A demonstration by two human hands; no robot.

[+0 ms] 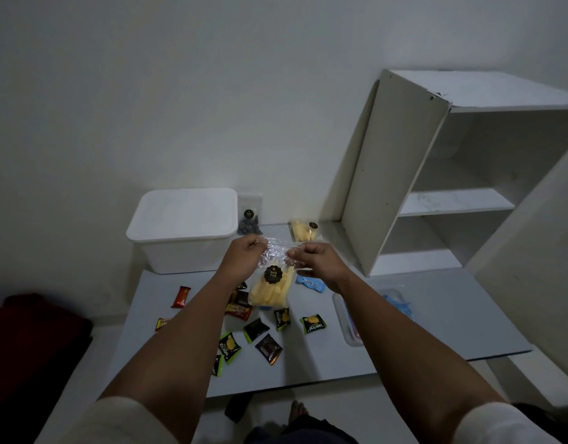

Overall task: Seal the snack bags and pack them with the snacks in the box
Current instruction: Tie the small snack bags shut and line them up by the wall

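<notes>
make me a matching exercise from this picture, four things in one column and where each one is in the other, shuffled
Things:
1. clear bag of yellow sticks
2. white lidded box
3. bag of dark snacks
4. blue wrapper

Places:
A. standing by the wall, right of the box
B. held up by the left hand and right hand
C. lying on the table under the right wrist
D. table's far left corner

Pairs: 1-B, 2-D, 3-A, 4-C

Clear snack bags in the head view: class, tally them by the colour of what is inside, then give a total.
Yellow sticks: 2, the held bag and the back bag
Dark pieces: 1, the dark-snack bag beside the white box
Total: 3
</notes>
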